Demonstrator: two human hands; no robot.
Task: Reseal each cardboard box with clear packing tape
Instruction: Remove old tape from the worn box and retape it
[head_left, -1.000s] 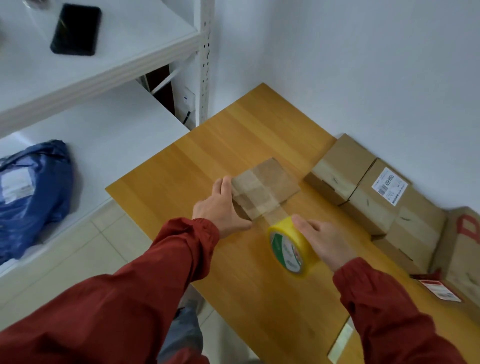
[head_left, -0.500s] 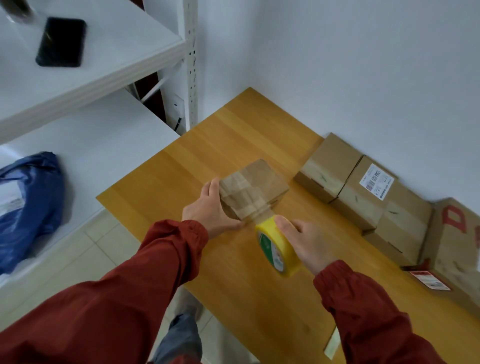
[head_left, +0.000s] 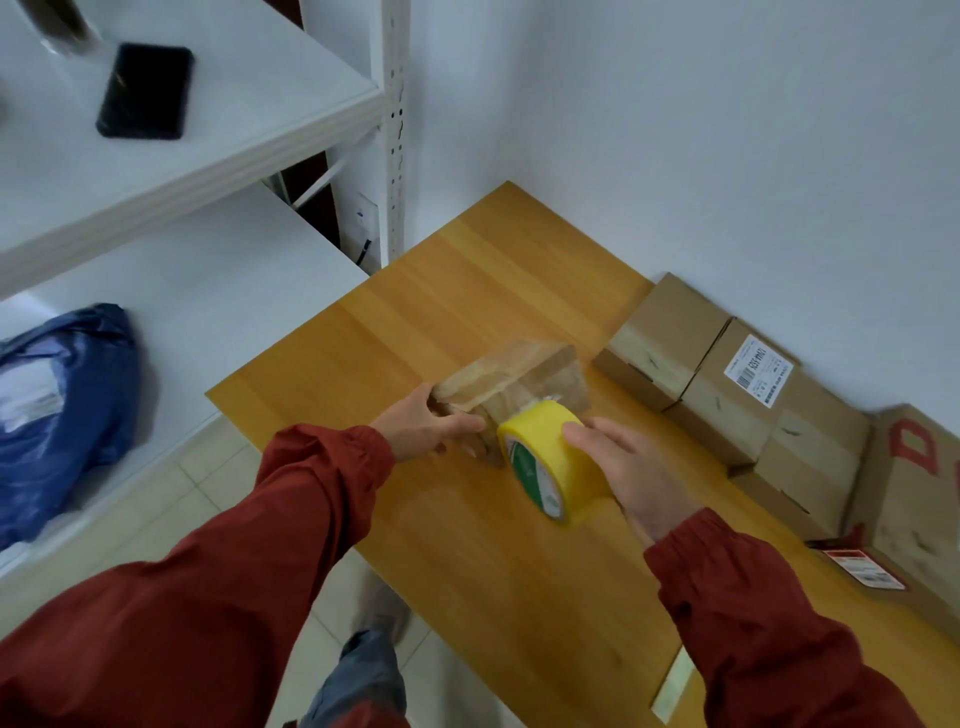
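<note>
A blue bag (head_left: 62, 410) lies on the lower shelf (head_left: 234, 291). Near the table's (head_left: 467, 291) left edge, the left hand (head_left: 421, 423) grips the end of a small box (head_left: 511, 384). A yellow tape roll (head_left: 550, 457) sits against the box's near side, clasped by the right hand (head_left: 628, 473). More boxes (head_left: 727, 395) line the table's wall edge

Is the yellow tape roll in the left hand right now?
No, the right hand grips the tape roll while the left hand holds the small box.
</note>
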